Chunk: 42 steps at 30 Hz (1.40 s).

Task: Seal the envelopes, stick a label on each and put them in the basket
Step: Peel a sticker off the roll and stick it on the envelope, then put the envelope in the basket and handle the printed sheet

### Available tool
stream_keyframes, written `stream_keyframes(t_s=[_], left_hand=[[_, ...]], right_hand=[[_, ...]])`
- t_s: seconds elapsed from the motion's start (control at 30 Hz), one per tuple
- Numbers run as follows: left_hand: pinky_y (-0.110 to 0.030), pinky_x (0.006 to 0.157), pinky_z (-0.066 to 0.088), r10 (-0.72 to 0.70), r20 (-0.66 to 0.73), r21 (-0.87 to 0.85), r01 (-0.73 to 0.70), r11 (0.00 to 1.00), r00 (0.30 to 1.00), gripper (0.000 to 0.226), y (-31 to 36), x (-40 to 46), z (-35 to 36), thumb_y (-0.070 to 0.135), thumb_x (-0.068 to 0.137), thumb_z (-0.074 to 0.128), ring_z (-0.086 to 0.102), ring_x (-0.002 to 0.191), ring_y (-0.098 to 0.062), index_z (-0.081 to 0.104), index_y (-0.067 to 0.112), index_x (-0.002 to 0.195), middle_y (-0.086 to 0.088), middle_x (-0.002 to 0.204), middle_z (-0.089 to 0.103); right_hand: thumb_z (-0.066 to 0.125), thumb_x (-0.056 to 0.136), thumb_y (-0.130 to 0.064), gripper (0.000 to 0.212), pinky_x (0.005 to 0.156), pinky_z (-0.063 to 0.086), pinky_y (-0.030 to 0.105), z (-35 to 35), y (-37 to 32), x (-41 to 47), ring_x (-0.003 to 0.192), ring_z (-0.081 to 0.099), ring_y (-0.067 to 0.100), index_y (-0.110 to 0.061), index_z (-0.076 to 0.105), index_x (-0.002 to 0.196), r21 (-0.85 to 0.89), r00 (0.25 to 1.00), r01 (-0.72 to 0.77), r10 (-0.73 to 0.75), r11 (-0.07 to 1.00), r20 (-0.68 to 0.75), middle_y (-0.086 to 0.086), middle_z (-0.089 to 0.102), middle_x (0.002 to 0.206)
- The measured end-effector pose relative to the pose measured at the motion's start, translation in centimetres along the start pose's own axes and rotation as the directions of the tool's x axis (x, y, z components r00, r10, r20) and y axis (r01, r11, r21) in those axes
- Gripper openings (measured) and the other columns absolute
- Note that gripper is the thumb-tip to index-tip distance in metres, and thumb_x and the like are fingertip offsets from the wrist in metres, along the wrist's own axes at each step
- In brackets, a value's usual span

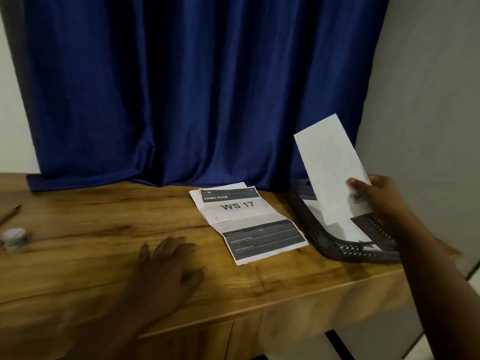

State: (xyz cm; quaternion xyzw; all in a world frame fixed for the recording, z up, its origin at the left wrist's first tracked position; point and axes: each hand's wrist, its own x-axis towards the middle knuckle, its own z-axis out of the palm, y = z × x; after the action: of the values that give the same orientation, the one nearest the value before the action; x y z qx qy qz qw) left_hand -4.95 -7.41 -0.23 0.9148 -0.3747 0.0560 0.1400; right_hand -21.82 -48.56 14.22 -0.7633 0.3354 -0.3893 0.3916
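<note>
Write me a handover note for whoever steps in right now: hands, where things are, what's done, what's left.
Right hand: pinches a white envelope by its lower end, tilted up over the black perforated basket at the desk's right end.
Left hand: flat on the wooden desk, fingers spread, holding nothing.
Basket: already has white paper in it, likely earlier envelopes; count unclear.
Printed sheet reading "WS 17": lies flat on the desk left of the basket.
Far left: a pencil and a small blurred roll, possibly tape.
Left: drop the held envelope in. No other loose envelopes are visible on the desk.
</note>
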Motion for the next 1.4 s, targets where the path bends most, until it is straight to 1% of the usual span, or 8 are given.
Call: stream_keyframes(t_s=[0.37,0.57,0.7,0.83,0.97,1.07,1.17,1.4], left_hand=[[-0.051,0.124,0.006,0.009,0.033,0.007,-0.009,1.0,0.999,0.091,0.3,-0.2,-0.2,0.081,0.071,-0.001,0.014,0.153,-0.009,0.032,0.046,0.148,0.015,0.163,0.021],[-0.051,0.124,0.006,0.013,0.019,-0.034,-0.012,0.999,1.0,0.087,0.1,-0.3,-0.1,0.082,0.073,0.003,0.014,0.153,-0.009,0.033,0.047,0.147,0.015,0.163,0.022],[-0.051,0.124,0.007,0.008,0.017,-0.027,-0.007,1.0,1.0,0.087,0.2,-0.3,-0.2,0.082,0.072,0.003,0.014,0.153,-0.009,0.033,0.047,0.146,0.016,0.163,0.022],[-0.049,0.124,0.006,-0.003,0.0,-0.025,0.003,1.0,1.0,0.088,0.3,-0.3,-0.1,0.081,0.072,0.003,0.013,0.153,-0.007,0.034,0.048,0.147,0.017,0.163,0.023],[-0.05,0.124,0.006,-0.001,0.0,-0.049,0.001,0.999,1.0,0.088,0.4,-0.4,-0.2,0.082,0.072,0.004,0.013,0.153,-0.008,0.035,0.047,0.146,0.016,0.163,0.023],[-0.051,0.124,0.008,0.002,0.005,-0.052,-0.002,0.999,1.0,0.076,0.3,-0.4,-0.2,0.082,0.082,0.017,0.015,0.153,-0.008,0.036,0.046,0.146,0.015,0.162,0.025],[-0.051,0.124,0.007,0.005,-0.008,-0.061,-0.006,0.998,1.0,0.059,0.2,-0.5,0.0,0.072,0.094,0.035,0.016,0.153,-0.008,0.036,0.046,0.146,0.015,0.162,0.025],[-0.052,0.124,0.005,0.007,-0.029,-0.076,-0.009,0.997,1.0,0.058,0.2,-0.4,0.1,0.071,0.094,0.038,0.014,0.153,-0.01,0.035,0.045,0.146,0.013,0.163,0.025]], right_hand=[[0.073,0.092,-0.023,0.036,0.065,0.053,0.04,0.2,5.5,2.3,0.078,0.066,0.031,0.004,0.06,0.113,-0.524,0.894,-0.316,0.433,0.791,0.114,0.016,0.069,0.084],[0.079,0.086,-0.025,0.048,0.093,0.055,0.045,0.1,5.3,1.8,0.096,0.069,0.032,-0.001,0.058,0.121,-0.711,0.922,-0.209,0.377,0.672,0.085,0.019,0.071,0.105],[0.076,0.088,-0.029,0.054,0.092,0.052,0.041,-0.1,4.5,1.7,0.108,0.063,0.037,-0.002,0.058,0.131,-0.792,0.974,-0.089,0.218,0.604,0.057,0.024,0.064,0.126],[0.068,0.092,-0.031,0.033,0.074,0.043,0.032,1.0,2.4,1.2,0.079,0.055,0.023,-0.01,0.066,0.117,-0.706,0.986,0.168,-0.135,0.688,0.102,0.017,0.072,0.107],[0.071,0.086,-0.041,0.047,0.084,0.052,0.031,4.4,-0.6,-2.6,0.1,0.06,0.014,-0.03,0.059,0.13,-0.511,0.876,0.483,-0.383,0.711,0.295,-0.003,0.061,0.121],[0.064,0.082,-0.063,0.047,0.079,0.047,0.019,8.1,-1.7,-6.7,0.104,0.058,0.002,-0.04,0.062,0.123,-0.348,0.81,0.533,-0.348,0.771,0.472,-0.021,0.058,0.118],[0.058,0.072,-0.079,0.064,0.083,0.052,0.024,11.8,-1.4,-10.2,0.102,0.06,0.0,-0.038,0.065,0.12,-0.29,0.745,0.528,-0.272,0.798,0.608,-0.017,0.063,0.122],[0.053,0.064,-0.093,0.082,0.091,0.05,0.033,16.5,1.6,-14.3,0.108,0.051,0.004,-0.037,0.063,0.124,-0.354,0.749,0.575,-0.301,0.737,0.591,-0.015,0.06,0.118]])
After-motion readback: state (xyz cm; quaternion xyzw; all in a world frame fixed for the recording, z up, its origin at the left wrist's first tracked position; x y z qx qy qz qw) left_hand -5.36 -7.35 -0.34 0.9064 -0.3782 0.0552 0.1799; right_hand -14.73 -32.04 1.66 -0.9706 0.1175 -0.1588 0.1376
